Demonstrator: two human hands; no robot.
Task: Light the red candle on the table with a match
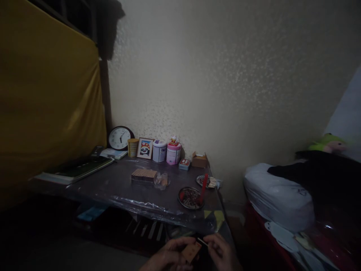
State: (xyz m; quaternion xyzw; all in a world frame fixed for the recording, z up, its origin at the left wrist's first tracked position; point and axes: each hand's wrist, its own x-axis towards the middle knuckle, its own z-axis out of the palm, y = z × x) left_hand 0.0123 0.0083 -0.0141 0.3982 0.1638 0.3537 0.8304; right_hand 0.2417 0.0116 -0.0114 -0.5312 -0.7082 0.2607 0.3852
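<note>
The left hand [169, 255] grips a matchbox [191, 251] while the right hand [221, 250] pinches a matchstick [202, 242]; struck carelessly, it could snap or scorch fingers.

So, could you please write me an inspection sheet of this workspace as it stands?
Surface: low table under clear plastic sheet, dim light.
Job's things: small box in left hand; thin stick, seemingly a match, in right hand.
Clutter: clock, framed panda picture, pink tin, white tin, round tray, books.
Hands: both closed on their items, at the bottom edge of the view.
Cables: nothing seen.
Surroundings: yellow cloth left, white bag and green plush toy right.
</note>
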